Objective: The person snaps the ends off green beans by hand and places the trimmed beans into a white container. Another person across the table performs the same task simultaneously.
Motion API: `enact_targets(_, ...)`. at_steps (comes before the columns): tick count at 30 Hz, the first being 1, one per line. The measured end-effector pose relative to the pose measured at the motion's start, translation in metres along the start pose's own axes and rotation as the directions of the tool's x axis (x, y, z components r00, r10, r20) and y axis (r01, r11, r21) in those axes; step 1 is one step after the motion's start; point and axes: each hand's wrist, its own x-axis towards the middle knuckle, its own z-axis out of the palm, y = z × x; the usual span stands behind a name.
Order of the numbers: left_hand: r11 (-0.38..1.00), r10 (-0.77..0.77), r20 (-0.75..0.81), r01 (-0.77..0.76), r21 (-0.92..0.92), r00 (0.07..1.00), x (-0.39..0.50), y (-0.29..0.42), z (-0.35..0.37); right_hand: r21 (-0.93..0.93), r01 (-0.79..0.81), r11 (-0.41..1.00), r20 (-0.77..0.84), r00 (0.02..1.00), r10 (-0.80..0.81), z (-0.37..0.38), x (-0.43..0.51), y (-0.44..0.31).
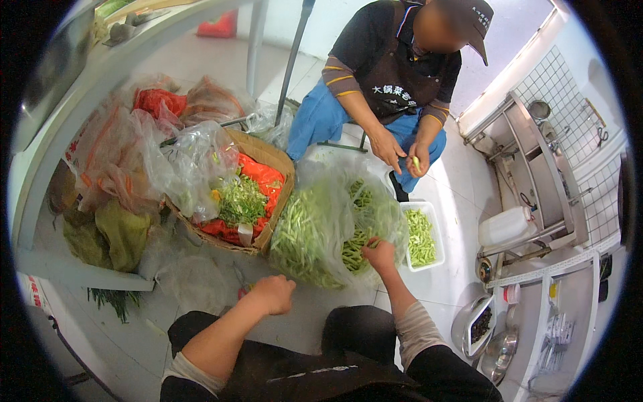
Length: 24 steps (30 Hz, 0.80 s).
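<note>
My right hand reaches into the mouth of a large clear plastic bag of green beans. Its fingertips are closed on green beans at the opening. Over the floor in front of my knees, my left hand is curled with its back to the camera; whatever its fingers might hold is hidden. Partly behind it lies a pair of scissors with red handles. Beyond the bag, a white plastic basket contains cut green bean pieces.
Facing me, a seated person holds a bean piece. Left of the bag, a cardboard box lined with red plastic holds green trimmings. Net sacks fill the space under a table. A metal sink stand stands at right.
</note>
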Motion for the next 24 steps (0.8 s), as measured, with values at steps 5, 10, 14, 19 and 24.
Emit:
enact_targets(5, 0.997, 0.075, -0.131, -0.078, -0.015, 0.989, 0.006, -0.009, 0.000, 0.059, -0.012, 0.998, -0.117, 0.993, 0.019, -0.043, 0.010, -0.020)
enact_targets(10, 0.984, 0.016, -0.327, -0.074, -0.165, 0.945, -0.005, 0.001, -0.025, 0.833, -0.160, 0.530, 0.061, 0.978, 0.199, -0.105, -0.015, -0.093)
enact_targets(14, 0.917, 0.018, -0.584, -0.246, -0.314, 0.812, -0.003, -0.005, -0.030, 0.930, -0.167, 0.327, 0.120, 0.980, 0.160, -0.123, -0.032, -0.127)
enact_targets(19, 0.878, 0.010, -0.835, -0.405, -0.256, 0.550, -0.008, 0.004, -0.046, 0.932, -0.291, 0.215, 0.281, 0.957, 0.076, -0.105, -0.058, -0.174)
enact_targets(24, 0.887, 0.124, -0.882, -0.450, -0.107, 0.455, -0.006, 0.003, -0.049, 0.818, -0.448, 0.360, 0.514, 0.851, -0.108, -0.051, -0.068, -0.203)
